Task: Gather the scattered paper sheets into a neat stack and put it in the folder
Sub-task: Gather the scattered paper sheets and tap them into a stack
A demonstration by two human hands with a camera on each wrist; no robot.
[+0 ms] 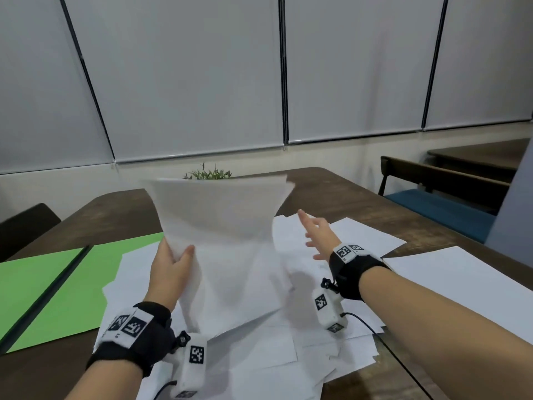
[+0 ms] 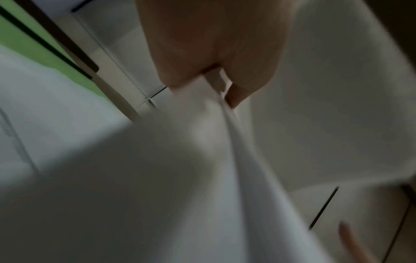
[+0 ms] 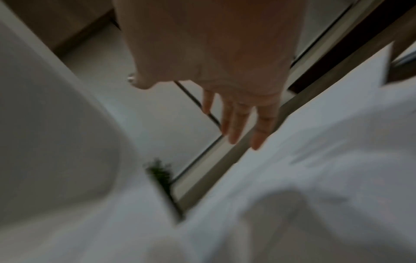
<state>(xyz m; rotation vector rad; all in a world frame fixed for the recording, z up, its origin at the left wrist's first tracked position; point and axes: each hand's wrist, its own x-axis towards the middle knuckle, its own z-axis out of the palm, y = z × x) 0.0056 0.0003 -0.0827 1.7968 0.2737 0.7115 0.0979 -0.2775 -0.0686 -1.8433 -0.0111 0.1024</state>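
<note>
Centrally, held sheets: a bundle of white paper sheets (image 1: pixel 222 226) stands upright above the desk (image 1: pixel 346 194), its top edges fanned and uneven, its lower part bowed toward the loose pile.
Left hand: the left hand (image 1: pixel 170 269) pinches the bundle's lower left edge, thumb in front and fingers behind; the left wrist view shows the paper edge caught between thumb and fingers (image 2: pixel 236 96).
Right hand: the right hand (image 1: pixel 317 235) hovers just right of the bundle with fingers spread and straight, holding nothing, apart from the paper edge.
Loose sheets: scattered sheets (image 1: pixel 288 350) lie overlapped on the desk under both wrists, corners pointing in different directions; one single sheet (image 1: pixel 461 278) lies further right, running to the picture's right edge.
Folder: a green folder (image 1: pixel 57 284) lies open and flat at the left, its dark spine running diagonally; its right edge is overlapped by a loose sheet.
Open room: bare desk surface shows beyond the pile toward the far edge, where a small plant (image 1: pixel 207 174) stands behind the bundle.
Surroundings: a chair (image 1: pixel 432 197) with a blue seat stands at the right of the desk.
</note>
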